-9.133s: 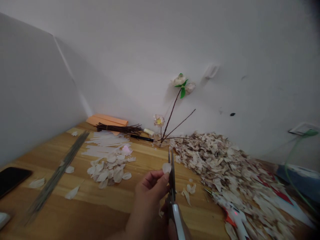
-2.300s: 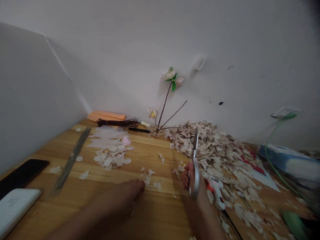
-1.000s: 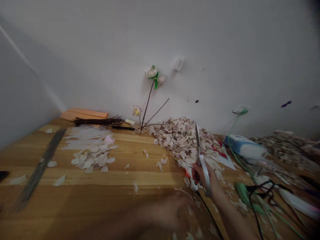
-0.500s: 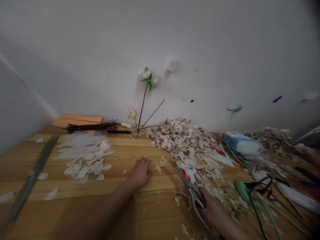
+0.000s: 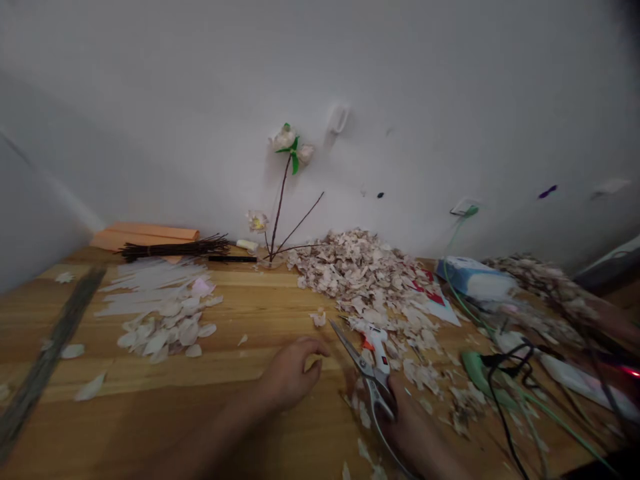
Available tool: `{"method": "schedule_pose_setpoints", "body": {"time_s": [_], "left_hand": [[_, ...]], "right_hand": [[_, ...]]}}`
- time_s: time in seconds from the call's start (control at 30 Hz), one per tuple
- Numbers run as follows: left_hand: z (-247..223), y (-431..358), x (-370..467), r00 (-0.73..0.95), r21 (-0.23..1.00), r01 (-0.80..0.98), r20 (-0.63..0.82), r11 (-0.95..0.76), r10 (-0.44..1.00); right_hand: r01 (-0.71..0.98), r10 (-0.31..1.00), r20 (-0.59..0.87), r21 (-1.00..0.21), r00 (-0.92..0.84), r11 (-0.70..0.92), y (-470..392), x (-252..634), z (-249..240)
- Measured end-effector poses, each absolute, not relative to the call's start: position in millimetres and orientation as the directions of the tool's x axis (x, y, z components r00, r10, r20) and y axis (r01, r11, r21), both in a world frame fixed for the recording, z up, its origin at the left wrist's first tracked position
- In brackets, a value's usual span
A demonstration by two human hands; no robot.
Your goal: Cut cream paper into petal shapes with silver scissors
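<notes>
Low in the view, my right hand [image 5: 407,420] grips a pair of metal scissors [image 5: 364,365] by the handles, blades pointing up and left. Their tips lie near a small cluster of pale petals [image 5: 318,319] on the wooden table [image 5: 240,393]. My left hand [image 5: 295,370] hovers at or just above the wood, left of the blades. Its thumb and index finger are curved with a gap between them, and nothing shows in it; the other fingers are partly hidden. Beside the scissors lies a white glue gun [image 5: 377,343] with an orange trigger.
A large heap of dried petals [image 5: 355,263] lies against the wall. Sorted petals [image 5: 165,327], white strips [image 5: 145,283] and a bundle of dark twigs [image 5: 170,249] are at left. An artificial flower [image 5: 287,143] stands behind. Cables and a green power strip [image 5: 483,377] lie right, near another person's arm [image 5: 617,323].
My left hand has come right, towards the scissors, and its thumb and index finger now show apart. The scissors remain in my right hand. The view has shifted slightly.
</notes>
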State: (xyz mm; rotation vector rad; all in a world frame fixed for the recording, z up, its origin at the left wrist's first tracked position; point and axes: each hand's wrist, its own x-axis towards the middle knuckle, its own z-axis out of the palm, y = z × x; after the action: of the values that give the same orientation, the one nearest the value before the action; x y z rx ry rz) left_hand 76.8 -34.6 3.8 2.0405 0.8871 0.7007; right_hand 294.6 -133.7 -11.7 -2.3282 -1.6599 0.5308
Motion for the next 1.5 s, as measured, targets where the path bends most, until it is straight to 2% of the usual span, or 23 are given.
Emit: {"method": "schedule_pose_setpoints", "body": {"time_s": [0.1,0.23,0.3,0.37,0.43,0.5,0.6,0.67,0.77,0.83,0.9,1.07,1.17,1.27,1.4,1.5], "left_hand": [[5.3,-34.8,67.9,0.551,0.846,0.332,0.185,-0.418,0.814],[7.7,-37.5,61.3,0.515,0.889,0.265,0.195,-0.372,0.835],[9.0,-38.4,60.6,0.495,0.922,0.215,0.182,-0.323,0.849],[9.0,-38.9,61.4,0.493,0.94,0.207,0.139,-0.271,0.859],[6.7,-39.8,63.3,0.506,0.943,0.236,0.088,-0.236,0.858],[2.2,-42.1,65.5,0.521,0.937,0.27,0.053,-0.223,0.852],[-5.4,-50.1,68.3,0.56,0.916,0.305,0.05,-0.262,0.827],[-8.8,-58.4,70.4,0.626,0.858,0.338,0.102,-0.387,0.773],[-11.3,-70.4,77.9,0.764,0.738,0.311,0.18,-0.598,0.62],[-12.9,-74.4,86.7,0.825,0.723,0.259,0.179,-0.64,0.536],[-15.4,-74.0,96.4,0.823,0.771,0.265,0.131,-0.579,0.552],[-24.1,-60.7,108.6,0.674,0.889,0.332,0.011,-0.316,0.739],[-25.2,-51.5,105.5,0.61,0.945,0.283,-0.043,-0.166,0.791],[-20.4,-45.1,99.5,0.591,0.982,0.186,-0.106,-0.008,0.8],[-11.3,-44.0,93.0,0.581,0.992,0.097,-0.122,0.08,0.805],[-9.3,-47.7,89.0,0.55,0.992,0.104,-0.112,0.065,0.828]], "right_hand": [[0.85,0.953,-0.11,-0.431,0.282,-0.301,-132.6,296.4,-16.7],[0.792,0.953,-0.153,-0.531,0.26,-0.302,-128.5,301.7,-18.9],[0.658,0.952,-0.194,-0.689,0.235,-0.303,-127.4,301.1,-14.6],[0.444,0.953,-0.233,-0.845,0.196,-0.298,-126.8,296.2,-4.4],[0.264,0.953,-0.256,-0.919,0.163,-0.292,-126.3,288.5,10.7],[0.226,0.946,-0.297,-0.92,0.127,-0.32,-125.3,282.4,26.2],[0.309,0.961,-0.217,-0.915,0.169,-0.261,-124.7,287.1,39.2],[0.427,0.965,-0.201,-0.868,0.167,-0.255,-126.2,299.9,38.4],[0.583,0.945,-0.228,-0.745,0.234,-0.324,-131.7,320.8,28.7],[0.627,0.932,-0.22,-0.693,0.287,-0.357,-136.1,328.3,21.8],[0.624,0.928,-0.199,-0.693,0.315,-0.36,-139.7,329.2,17.5],[0.509,0.935,-0.144,-0.807,0.325,-0.301,-143.2,319.8,19.7],[0.489,0.941,-0.097,-0.834,0.326,-0.255,-142.7,315.0,23.3],[0.378,0.939,-0.148,-0.887,0.309,-0.264,-140.8,308.1,22.6],[0.252,0.913,-0.166,-0.929,0.372,-0.272,-137.7,304.4,17.9],[0.336,0.904,-0.098,-0.907,0.416,-0.253,-136.8,324.1,21.4]]}}
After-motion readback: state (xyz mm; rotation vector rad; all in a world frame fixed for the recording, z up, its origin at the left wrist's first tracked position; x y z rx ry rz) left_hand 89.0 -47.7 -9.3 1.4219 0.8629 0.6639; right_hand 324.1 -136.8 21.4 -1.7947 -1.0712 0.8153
